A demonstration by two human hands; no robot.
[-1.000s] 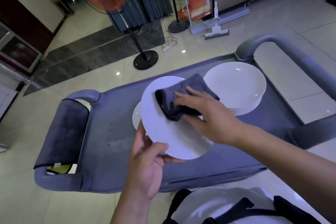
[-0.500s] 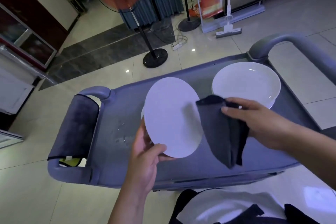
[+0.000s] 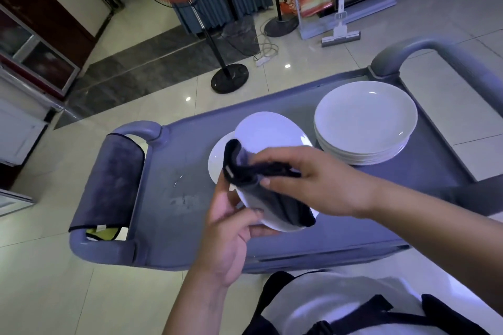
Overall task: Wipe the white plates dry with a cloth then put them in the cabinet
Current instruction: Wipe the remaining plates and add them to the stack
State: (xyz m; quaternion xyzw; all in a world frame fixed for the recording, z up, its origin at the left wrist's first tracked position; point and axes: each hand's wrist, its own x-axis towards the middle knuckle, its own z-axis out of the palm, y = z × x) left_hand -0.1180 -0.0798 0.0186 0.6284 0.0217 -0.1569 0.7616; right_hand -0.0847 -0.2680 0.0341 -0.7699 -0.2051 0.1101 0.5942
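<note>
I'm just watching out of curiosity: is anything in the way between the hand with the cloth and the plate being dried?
Nothing visible. The right hand holds the dark cloth straight against the white plate, which the left hand grips by its near edge above the grey cart. The plate stack sits off to the right.

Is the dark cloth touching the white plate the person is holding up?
Touching. The head view shows the dark grey cloth draped across the held round white plate, the right hand pinching it there.
</note>
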